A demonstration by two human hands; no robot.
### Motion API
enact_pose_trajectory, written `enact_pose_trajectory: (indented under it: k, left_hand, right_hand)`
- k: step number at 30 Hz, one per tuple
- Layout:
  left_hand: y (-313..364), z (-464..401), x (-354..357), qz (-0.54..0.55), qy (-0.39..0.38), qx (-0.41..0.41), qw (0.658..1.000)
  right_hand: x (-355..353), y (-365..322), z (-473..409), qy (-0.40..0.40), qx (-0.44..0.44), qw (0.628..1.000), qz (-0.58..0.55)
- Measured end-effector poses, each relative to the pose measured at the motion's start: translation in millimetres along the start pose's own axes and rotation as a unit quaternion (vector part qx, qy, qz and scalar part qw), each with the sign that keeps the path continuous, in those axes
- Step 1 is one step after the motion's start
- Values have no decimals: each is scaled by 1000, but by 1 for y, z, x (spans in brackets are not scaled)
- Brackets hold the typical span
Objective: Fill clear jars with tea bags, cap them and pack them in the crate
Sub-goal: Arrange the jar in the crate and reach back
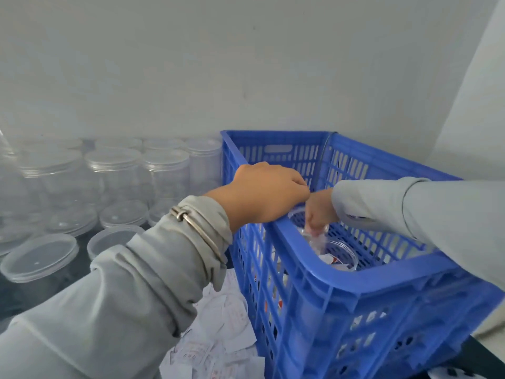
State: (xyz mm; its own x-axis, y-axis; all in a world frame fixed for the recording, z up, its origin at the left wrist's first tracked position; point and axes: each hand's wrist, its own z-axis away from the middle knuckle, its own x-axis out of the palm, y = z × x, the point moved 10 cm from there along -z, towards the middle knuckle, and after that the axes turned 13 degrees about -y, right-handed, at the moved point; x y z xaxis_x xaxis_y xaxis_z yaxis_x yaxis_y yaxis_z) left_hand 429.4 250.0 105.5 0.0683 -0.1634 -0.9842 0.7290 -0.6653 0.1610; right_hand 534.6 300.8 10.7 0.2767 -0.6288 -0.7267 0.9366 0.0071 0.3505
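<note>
A blue slatted crate [355, 291] stands at the right on the dark table. My left hand [262, 195] grips its near-left rim, fingers curled over the edge. My right hand [318, 214] reaches down inside the crate and its fingertips touch the top of a clear jar [314, 236] there; the grip itself is blurred. Another clear jar [341, 255] holding white tea bags sits beside it in the crate. Several empty capped clear jars [114, 173] stand at the left. Loose white tea bags [218, 332] lie in a heap by the crate's near-left corner.
Loose clear lids [38, 258] lie flat on the dark table in front of the jars. A grey-white wall runs close behind the crate and jars, with a corner at the right.
</note>
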Motion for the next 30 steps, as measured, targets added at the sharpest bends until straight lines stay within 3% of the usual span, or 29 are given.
enact_pose_trajectory:
  k: [4,9,13,19,22,26,30]
  left_hand:
    - [-2,1,-1,30,5,-1,1000]
    - [0,2,-2,30,4,-1,1000]
    - [0,0,-3,16,4,0,1000]
    - [-4,-2,-3,6,11,-29,999]
    - [-7,8,-4,72,41,-29,996]
    - [-23,51,-15,242,125,16,962]
    - [-68,101,-33,308,174,13,935]
  right_hand:
    - [21,-12,1,-91,-37,995,22]
    - [20,-11,2,-97,-8,995,1]
    - [-6,-12,16,-28,16,998,56]
    - [-57,-11,64,124,34,992,-14]
    - [-83,-19,93,212,14,974,-73]
    - [-109,-42,136,323,-62,924,-195]
    - [-125,-98,178,374,-146,890,-217]
